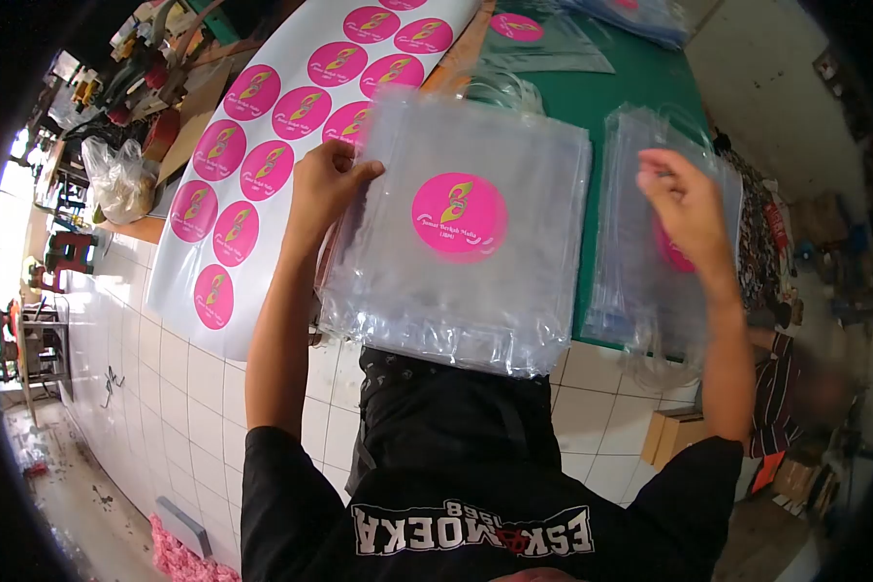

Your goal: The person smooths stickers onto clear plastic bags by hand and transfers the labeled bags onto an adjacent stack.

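A clear plastic bag [369, 242] with a round pink sticker [459, 215] lies on top of a stack in front of me. Its looped clear handles [502, 89] point away from my body. At the stack's left edge, my left hand [332, 186] is closed, thumb and fingers pinching the bag's side. My right hand [686, 199] is raised over a second pile of clear bags [623, 209] to the right. Its fingers are curled together and slightly blurred; whether anything thin is between them cannot be made out. It partly covers a pink sticker on that pile.
A large white sheet of round pink stickers [304, 113] hangs over the table's left side. More clear bags [543, 44] lie at the back of the green tabletop [650, 82]. A person in a striped shirt [774, 398] is at the right. A cardboard box [671, 436] stands on the floor.
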The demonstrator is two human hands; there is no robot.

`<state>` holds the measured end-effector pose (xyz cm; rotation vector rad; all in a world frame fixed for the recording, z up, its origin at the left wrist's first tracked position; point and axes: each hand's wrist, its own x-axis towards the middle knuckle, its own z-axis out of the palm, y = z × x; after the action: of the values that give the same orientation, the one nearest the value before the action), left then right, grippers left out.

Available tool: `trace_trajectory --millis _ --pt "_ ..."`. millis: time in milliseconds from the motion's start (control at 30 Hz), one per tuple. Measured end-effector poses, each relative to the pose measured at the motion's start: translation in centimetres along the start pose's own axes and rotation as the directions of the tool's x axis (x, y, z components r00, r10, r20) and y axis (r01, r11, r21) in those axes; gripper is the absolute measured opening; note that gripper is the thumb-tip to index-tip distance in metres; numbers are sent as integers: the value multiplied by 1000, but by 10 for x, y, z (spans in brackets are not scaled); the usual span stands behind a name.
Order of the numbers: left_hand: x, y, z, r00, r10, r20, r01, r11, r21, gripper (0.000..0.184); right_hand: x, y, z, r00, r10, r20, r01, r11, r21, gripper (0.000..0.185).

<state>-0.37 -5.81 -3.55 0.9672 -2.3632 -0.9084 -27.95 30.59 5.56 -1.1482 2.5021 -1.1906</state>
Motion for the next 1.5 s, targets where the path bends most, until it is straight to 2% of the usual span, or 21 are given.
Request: trace_trajectory --millis 100,167,200,300,333,367,400,433,500,600,667,733,800,833,900,1000,1267,1333,1400,1433,1500 --pt "-5 1 -5 997 -69 23 71 994 -86 43 1 -12 39 988 20 150 -28 998 55 40" --pt "-11 0 -2 996 -78 -47 66 976 -209 34 5 -8 61 992 -46 120 43 999 25 42" --pt "-15 2 1 996 -80 -49 68 975 -211 34 7 -6 69 995 -3 97 2 1000 13 54" --pt "-24 -1 10 979 -14 -203 -29 978 -207 29 13 23 96 997 -58 -49 58 998 3 68" --pt "-24 -6 12 948 83 -306 -144 972 -183 26 16 29 102 997 -57 -48 57 998 1 68" --pt "-24 -11 15 898 178 -403 -256 955 -148 23 18 35 108 999 -10 -32 16 979 203 74" --pt "-25 -10 14 898 176 -403 -255 955 -151 23 20 32 112 999 33 -7 -28 918 396 79" --pt "-26 -8 13 917 126 -378 -242 929 -279 23 21 29 113 999 33 -5 -28 918 394 79" --pt "-28 -6 12 934 76 -349 -222 889 -401 24 19 20 116 993 94 70 -117 826 551 77" --pt "-28 -7 11 954 63 -292 -218 816 -535 25 16 -7 114 980 200 9 -186 894 407 75" --pt "-28 -6 10 976 4 -216 -157 700 -697 24 18 -6 116 976 216 10 -199 879 434 66" --pt "-26 -7 10 979 17 -205 -161 683 -712 23 19 -4 112 972 233 8 -210 862 460 57" --pt "-25 -6 11 981 28 -194 -164 665 -728 22 22 -6 100 947 215 237 -304 838 453 36" --pt "-24 -3 11 987 -3 -161 -119 660 -741 23 20 -11 99 946 215 241 -305 838 452 36" --pt "-24 3 10 991 -38 -128 -72 654 -753 24 10 -22 102 977 186 100 -210 807 552 23" --pt "-24 9 8 992 -119 -28 56 644 -763 25 2 -19 101 990 136 44 -138 834 533 22" --pt "-21 23 -4 973 -211 90 224 787 -575 28 -6 -26 90 989 135 60 -148 881 449 22" --pt "-23 26 -1 986 -164 39 163 876 -453 32 -4 -24 92 981 167 99 -193 891 412 23" --pt "-21 23 0 999 38 -36 -43 987 -156 54 -2 -19 101 979 -64 -196 95 983 157 27" --pt "-23 21 1 999 35 -39 -41 986 -159 54 0 -20 100 979 -67 -194 98 983 155 27" --pt "-29 27 3 979 195 -62 -175 954 245 65 2 -29 99 868 -431 -245 365 890 -272 33"
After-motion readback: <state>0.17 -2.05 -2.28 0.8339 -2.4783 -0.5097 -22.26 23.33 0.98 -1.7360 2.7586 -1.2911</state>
